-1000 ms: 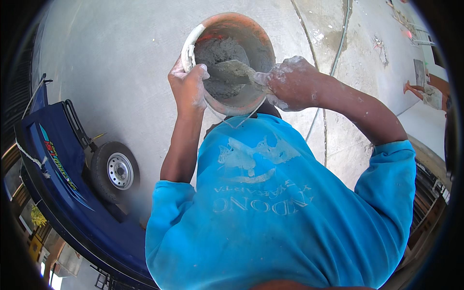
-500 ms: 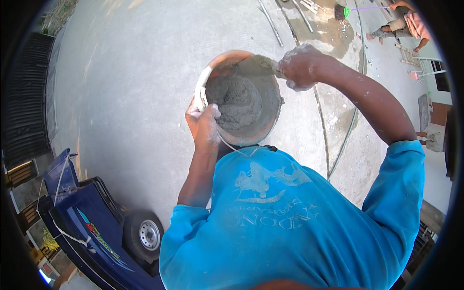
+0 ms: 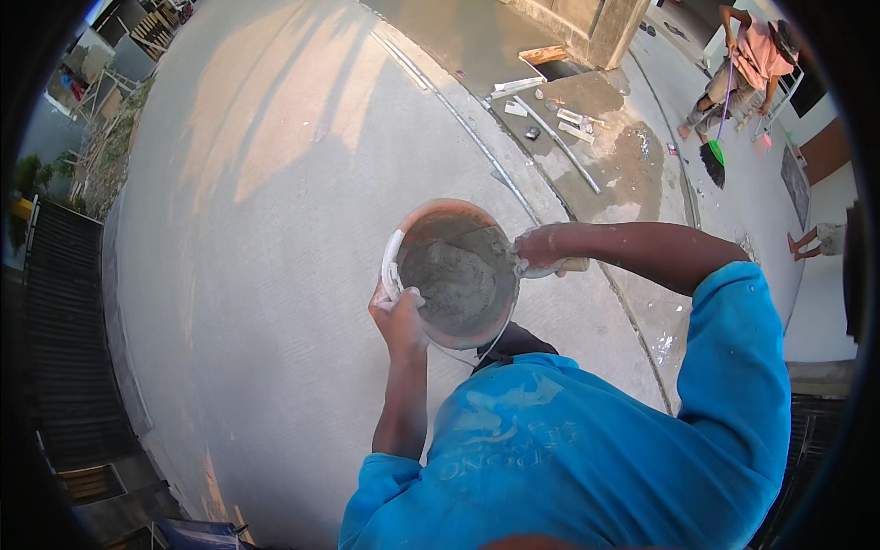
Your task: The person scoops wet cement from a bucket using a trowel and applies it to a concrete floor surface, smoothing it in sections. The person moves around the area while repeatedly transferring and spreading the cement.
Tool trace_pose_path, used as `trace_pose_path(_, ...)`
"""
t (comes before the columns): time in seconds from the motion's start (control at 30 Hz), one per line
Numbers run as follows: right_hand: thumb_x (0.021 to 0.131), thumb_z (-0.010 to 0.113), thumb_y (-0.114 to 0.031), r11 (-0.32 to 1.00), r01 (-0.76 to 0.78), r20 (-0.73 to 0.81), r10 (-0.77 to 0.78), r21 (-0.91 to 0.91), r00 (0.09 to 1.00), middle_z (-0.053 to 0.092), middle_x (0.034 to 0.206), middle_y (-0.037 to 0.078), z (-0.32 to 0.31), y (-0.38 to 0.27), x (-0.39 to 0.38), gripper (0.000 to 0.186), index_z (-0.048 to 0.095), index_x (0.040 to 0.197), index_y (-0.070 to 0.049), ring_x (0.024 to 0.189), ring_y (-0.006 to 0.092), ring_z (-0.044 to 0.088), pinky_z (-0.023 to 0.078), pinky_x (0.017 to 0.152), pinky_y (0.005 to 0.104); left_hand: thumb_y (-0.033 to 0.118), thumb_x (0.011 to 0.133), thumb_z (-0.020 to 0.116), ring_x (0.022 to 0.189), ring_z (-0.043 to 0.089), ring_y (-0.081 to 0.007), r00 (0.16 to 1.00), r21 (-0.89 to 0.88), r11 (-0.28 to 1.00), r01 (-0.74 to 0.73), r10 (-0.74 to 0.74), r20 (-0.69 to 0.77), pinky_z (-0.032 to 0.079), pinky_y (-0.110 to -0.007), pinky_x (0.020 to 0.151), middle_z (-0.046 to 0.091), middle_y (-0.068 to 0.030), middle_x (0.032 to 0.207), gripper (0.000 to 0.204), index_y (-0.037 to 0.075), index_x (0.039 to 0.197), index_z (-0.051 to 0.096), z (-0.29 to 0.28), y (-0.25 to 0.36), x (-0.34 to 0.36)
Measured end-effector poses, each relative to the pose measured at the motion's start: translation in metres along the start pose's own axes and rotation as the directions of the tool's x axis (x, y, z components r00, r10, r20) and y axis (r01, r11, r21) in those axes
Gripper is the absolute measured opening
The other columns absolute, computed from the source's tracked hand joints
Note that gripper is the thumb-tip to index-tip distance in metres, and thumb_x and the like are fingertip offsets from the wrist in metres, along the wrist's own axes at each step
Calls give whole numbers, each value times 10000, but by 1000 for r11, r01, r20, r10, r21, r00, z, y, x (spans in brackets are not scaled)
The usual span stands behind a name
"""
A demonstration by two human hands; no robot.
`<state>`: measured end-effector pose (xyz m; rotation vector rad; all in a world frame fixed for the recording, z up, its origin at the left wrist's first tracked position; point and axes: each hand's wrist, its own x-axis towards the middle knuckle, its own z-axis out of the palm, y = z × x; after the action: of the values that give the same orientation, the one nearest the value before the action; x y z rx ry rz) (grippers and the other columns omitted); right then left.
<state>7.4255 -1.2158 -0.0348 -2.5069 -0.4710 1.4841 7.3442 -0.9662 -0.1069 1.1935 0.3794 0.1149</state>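
An orange bucket (image 3: 448, 207) holds wet grey mortar (image 3: 454, 280) and hangs in front of my body, above the pavement. My left hand (image 3: 400, 316) is closed on its near left rim, beside a pale band along that edge. At the right rim my right hand (image 3: 539, 249), caked with mortar, is closed around a trowel. The trowel's pale handle end (image 3: 575, 265) sticks out behind my fist, and its blade is mostly hidden, dipping toward the mortar. A thin wire bail (image 3: 496, 341) droops from the bucket's near side.
Long metal pipes (image 3: 477, 137) lie ahead on the concrete (image 3: 275, 275). Scraps and a wooden-edged opening (image 3: 545, 55) are near a pillar. At the far right a person (image 3: 756, 60) holds a broom (image 3: 713, 163). A dark corrugated fence (image 3: 60, 330) borders the left.
My view has swung up and left, bringing the pillar and more pavement into sight. My right hand has lowered along the bucket's right rim, and the trowel blade has moved down toward the mortar.
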Motion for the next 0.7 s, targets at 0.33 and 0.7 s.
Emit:
trace_pose_path(0.33,909,564,-325,898,301,-205,-376,-322,904,706,916,158,-275,-39,209,330,640,1074,-50,854,296,714,558,702,436,19,647,494,894,628,-196,992,-65,993,-97,91,-90,518,-272,764,625,-153,1064,574,-124,1200,555,11,62,337)
trace_pose_path(0.7,871,559,-188,844,83,-410,-340,-529,846,706,845,114,-609,-83,384,171,655,975,-92,848,306,714,558,722,438,-17,615,497,982,641,-241,999,-73,996,-44,45,16,529,-307,824,626,-167,1119,669,-123,1275,530,62,129,710)
